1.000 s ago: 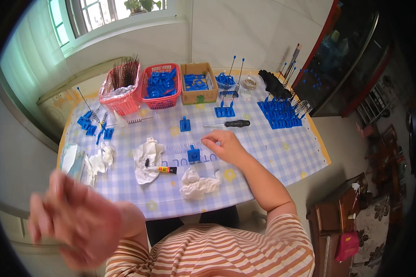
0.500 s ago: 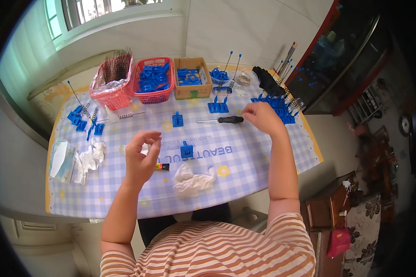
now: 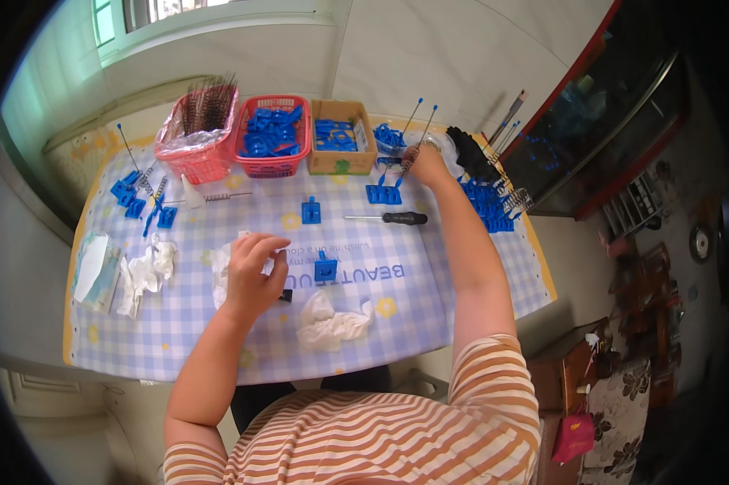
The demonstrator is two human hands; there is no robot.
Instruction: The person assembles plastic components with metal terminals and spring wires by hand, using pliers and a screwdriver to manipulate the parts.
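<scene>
My left hand hovers over the near middle of the table, fingers loosely bent and apart from the thumb, with nothing seen in it. Partly behind it lie a white crumpled tissue and a small dark tube. To its right sits a blue plastic clip-like part; a similar blue piece lies farther back. My right hand reaches to the back right, beside a clear round dish and a metal coil spring on an upright blue-tipped rod. Its fingertips are hard to make out there.
A black-handled screwdriver lies mid-table. Along the back stand a red basket of dark wires, a red basket of blue parts and a cardboard box. Blue assemblies crowd the right edge. A crumpled tissue lies near the front.
My right hand has moved back and left, from beside the screwdriver handle to the clear dish. My left hand has shifted slightly, now covering most of the tube. The view has tilted a little.
</scene>
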